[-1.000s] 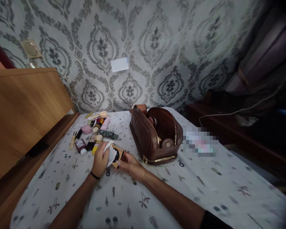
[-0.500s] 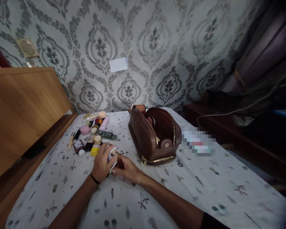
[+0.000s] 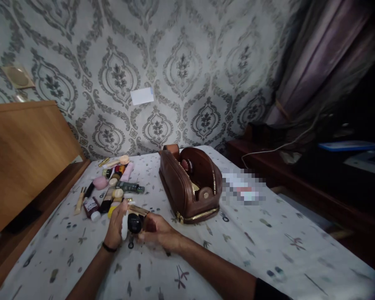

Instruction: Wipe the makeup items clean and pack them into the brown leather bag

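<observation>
Beside the jumbled cosmetics (image 3: 113,182) on the printed sheet (image 3: 150,275), the left hand (image 3: 114,228) is closed on a white pad (image 3: 124,225) against a black-and-gold container (image 3: 134,223) clasped by the right hand (image 3: 164,234), left of the open brown bag (image 3: 176,183), where uneven pressure could make it slip.

No readable text; print on dark red bottle (image 3: 90,206) too small.

The person's left wrist has a thin black band (image 3: 109,247) around it, plain and narrow. Over on the right arm, a black sleeve (image 3: 270,290) shows, dark all over; the forearm below it is bare.
</observation>
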`<state>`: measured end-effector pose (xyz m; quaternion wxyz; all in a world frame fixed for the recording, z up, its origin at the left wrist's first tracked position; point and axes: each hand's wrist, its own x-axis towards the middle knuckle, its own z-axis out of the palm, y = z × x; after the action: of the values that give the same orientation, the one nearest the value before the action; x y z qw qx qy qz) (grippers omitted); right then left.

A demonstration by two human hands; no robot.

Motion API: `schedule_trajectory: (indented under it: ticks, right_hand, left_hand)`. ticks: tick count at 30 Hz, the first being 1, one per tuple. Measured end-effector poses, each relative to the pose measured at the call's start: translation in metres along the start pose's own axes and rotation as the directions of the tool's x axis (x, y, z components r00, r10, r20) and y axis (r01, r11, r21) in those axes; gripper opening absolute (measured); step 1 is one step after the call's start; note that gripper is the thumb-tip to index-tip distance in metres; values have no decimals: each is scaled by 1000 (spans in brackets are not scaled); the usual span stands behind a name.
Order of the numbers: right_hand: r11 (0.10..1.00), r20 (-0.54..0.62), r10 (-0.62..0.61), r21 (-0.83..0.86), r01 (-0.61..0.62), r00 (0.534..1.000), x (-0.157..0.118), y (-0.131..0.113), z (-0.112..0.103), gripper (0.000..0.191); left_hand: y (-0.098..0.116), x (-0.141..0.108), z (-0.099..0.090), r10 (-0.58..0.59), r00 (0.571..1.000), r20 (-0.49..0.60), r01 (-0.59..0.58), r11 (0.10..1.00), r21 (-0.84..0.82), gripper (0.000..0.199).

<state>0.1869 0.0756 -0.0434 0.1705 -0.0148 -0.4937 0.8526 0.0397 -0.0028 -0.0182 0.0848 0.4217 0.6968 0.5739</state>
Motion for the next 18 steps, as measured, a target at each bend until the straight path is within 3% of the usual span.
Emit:
schedule_trajectory:
  ticks: [5,11,14,18]
  right_hand:
    - [997,-147,-55,47,62,988,2,0,1,65]
    - [984,-265,-72,139,112,962,5,2,0,68]
    - [982,-273,-64,156,110,960,6,2,-1,70]
    - [997,-239,-27,57,42,971,5,0,-1,67]
  left_hand:
    - [-2,0,5,-4,986,168,8,1000,-22,45]
    - [-26,-1,12,-18,1000,7,18,997,77,40]
    - [-26,-2,11,-9,999,42,5,996,92,42]
    - [-12,0,7,24,996,82,-31,996,86,49]
